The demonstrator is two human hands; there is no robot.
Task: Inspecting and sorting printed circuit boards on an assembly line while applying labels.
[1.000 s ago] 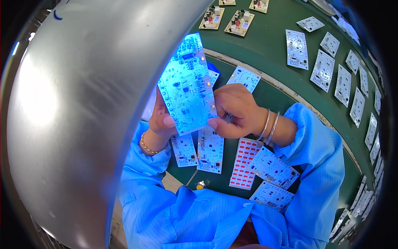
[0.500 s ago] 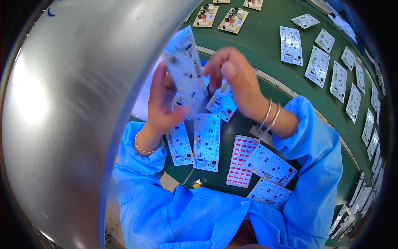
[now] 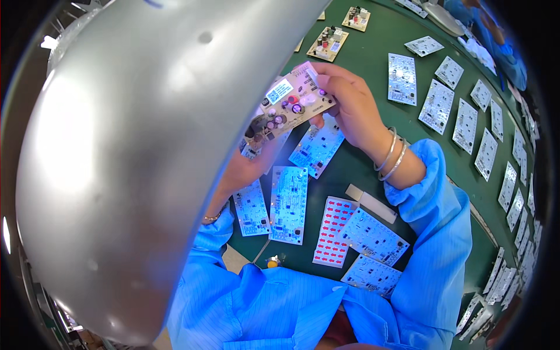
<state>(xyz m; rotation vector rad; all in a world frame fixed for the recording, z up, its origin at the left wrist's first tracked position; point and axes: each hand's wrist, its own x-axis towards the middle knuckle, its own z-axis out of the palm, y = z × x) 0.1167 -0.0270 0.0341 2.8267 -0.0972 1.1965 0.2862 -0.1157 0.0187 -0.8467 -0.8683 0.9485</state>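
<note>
A circuit board (image 3: 297, 104) is held up, its tan side with capacitors and a white label facing me. My right hand (image 3: 350, 102) pinches its right end, thumb on top and fingers underneath. At the board's lower left is my left hand (image 3: 248, 169), closed against its edge; the silver dome and the board hide most of its fingers. Below the hands, white-faced circuit boards lie on the green table: one tilted board (image 3: 318, 146), one upright in the middle (image 3: 289, 204), and another to its left (image 3: 252, 209).
A large silver metal dome (image 3: 128, 146) blocks the left side. Near my right forearm lie a sheet of red arrow stickers (image 3: 333, 233), a pale strip (image 3: 376, 207) and two overlapping boards (image 3: 374, 236). More boards (image 3: 436, 106) line the green table's right side; component-side-up boards (image 3: 328, 44) stand behind.
The held circuit board has turned over, from its white face to its component side. My right hand has taken hold of its right end. The dome now covers more of my left hand.
</note>
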